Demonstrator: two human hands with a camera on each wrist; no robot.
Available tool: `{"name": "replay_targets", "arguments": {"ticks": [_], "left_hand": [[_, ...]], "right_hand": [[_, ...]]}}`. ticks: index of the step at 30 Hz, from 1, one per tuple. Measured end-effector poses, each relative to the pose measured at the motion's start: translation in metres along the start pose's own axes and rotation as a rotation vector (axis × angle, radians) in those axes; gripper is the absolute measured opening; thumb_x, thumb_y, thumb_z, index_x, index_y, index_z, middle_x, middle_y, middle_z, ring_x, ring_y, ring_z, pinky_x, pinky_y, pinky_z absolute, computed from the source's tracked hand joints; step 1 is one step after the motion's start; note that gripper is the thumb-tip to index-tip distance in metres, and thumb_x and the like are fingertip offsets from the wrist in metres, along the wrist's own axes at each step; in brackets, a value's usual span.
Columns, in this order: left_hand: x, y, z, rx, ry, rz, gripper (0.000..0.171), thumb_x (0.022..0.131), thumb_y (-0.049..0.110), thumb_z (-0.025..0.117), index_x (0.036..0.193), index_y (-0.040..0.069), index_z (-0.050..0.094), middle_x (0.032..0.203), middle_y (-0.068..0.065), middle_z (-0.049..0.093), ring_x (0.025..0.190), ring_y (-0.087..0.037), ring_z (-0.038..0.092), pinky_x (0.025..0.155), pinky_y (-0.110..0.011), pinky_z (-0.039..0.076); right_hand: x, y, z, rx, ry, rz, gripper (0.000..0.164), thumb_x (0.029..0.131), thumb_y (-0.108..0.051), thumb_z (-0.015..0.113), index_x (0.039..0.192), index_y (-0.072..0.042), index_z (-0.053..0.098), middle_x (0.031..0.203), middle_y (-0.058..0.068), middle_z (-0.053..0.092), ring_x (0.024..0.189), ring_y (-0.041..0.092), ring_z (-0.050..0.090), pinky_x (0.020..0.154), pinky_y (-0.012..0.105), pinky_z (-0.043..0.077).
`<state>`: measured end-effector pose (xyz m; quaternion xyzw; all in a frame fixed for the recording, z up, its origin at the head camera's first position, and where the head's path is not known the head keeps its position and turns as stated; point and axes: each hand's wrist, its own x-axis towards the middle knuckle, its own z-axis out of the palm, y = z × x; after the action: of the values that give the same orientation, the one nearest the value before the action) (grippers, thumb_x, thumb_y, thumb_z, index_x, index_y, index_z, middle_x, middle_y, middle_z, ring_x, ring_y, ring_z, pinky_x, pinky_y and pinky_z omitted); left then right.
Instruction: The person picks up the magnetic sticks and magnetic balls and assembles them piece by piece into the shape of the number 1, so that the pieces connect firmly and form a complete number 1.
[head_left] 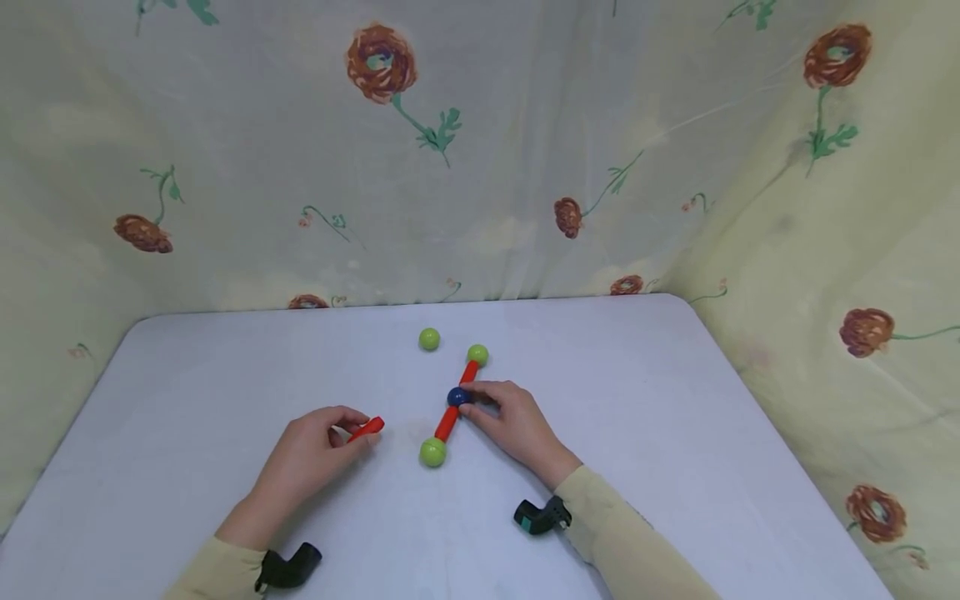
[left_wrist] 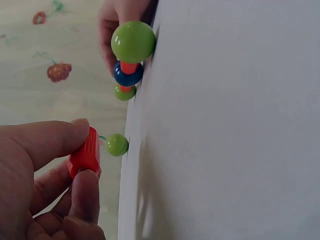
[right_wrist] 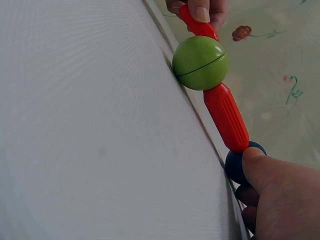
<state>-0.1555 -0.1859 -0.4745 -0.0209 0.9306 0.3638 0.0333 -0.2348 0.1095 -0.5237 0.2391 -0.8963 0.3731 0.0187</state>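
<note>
My right hand (head_left: pixel 521 423) pinches a dark blue ball (head_left: pixel 458 397) between thumb and fingers. From that ball two red rods run in line, a far rod (head_left: pixel 469 372) and a near rod (head_left: pixel 447 424). Each ends in a green ball, one at the far end (head_left: pixel 477 355) and one at the near end (head_left: pixel 432 452). Left of this piece, my left hand (head_left: pixel 309 454) pinches a loose red rod (head_left: pixel 367 428); in the left wrist view the rod (left_wrist: pixel 86 152) shows ridges along its side. The loose rod is apart from the joined piece.
A single green ball (head_left: pixel 429 338) lies on the white table (head_left: pixel 615 375) beyond the joined piece. Flower-patterned cloth (head_left: pixel 480 208) hangs behind the table and along its sides. Each wrist carries a black camera, one on the left (head_left: pixel 288 568) and one on the right (head_left: pixel 542 516).
</note>
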Motion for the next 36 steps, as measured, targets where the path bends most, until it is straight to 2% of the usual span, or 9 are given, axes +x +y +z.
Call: {"name": "replay_targets", "arguments": {"ticks": [10,15,24,28,36], "left_hand": [[-0.010,0.004,0.009,0.004,-0.020,0.005,0.024,0.084,0.026,0.079,0.105,0.016,0.073,0.079,0.004,0.060,0.069,-0.016,0.053,0.060,-0.031,0.046],[-0.016,0.009,0.012,0.003,-0.026,-0.011,0.026,0.083,0.020,0.079,0.107,0.014,0.073,0.080,0.003,0.059,0.069,-0.016,0.052,0.059,-0.030,0.046],[-0.024,0.013,0.018,0.014,-0.011,-0.017,0.028,0.081,0.024,0.082,0.106,0.016,0.074,0.083,0.004,0.061,0.074,-0.016,0.054,0.062,-0.030,0.048],[-0.027,0.013,0.022,0.012,-0.008,-0.023,0.026,0.081,0.025,0.083,0.104,0.018,0.075,0.087,0.006,0.063,0.079,-0.014,0.056,0.066,-0.029,0.049],[-0.034,0.016,0.026,-0.037,-0.013,-0.021,0.021,0.081,0.024,0.082,0.100,0.018,0.076,0.084,0.007,0.064,0.074,-0.011,0.057,0.064,-0.029,0.049]], "right_hand": [[0.000,0.002,0.002,-0.022,0.003,0.011,0.039,0.092,-0.039,0.071,0.127,-0.024,0.067,0.113,-0.014,0.066,0.102,0.004,0.058,0.090,0.029,0.049],[0.000,0.001,0.001,-0.005,-0.001,0.010,0.039,0.092,-0.039,0.071,0.127,-0.024,0.067,0.114,-0.013,0.066,0.103,0.005,0.058,0.090,0.028,0.049],[0.002,0.000,0.000,0.000,0.013,-0.017,0.039,0.092,-0.039,0.070,0.127,-0.022,0.067,0.116,-0.011,0.066,0.105,0.008,0.059,0.091,0.033,0.050],[0.001,0.001,0.001,-0.003,0.007,-0.006,0.039,0.092,-0.039,0.071,0.127,-0.023,0.067,0.115,-0.012,0.066,0.104,0.006,0.058,0.091,0.031,0.050],[0.001,0.001,0.002,-0.010,0.001,0.002,0.038,0.092,-0.039,0.070,0.127,-0.023,0.067,0.115,-0.013,0.066,0.103,0.005,0.058,0.090,0.029,0.049]]}}
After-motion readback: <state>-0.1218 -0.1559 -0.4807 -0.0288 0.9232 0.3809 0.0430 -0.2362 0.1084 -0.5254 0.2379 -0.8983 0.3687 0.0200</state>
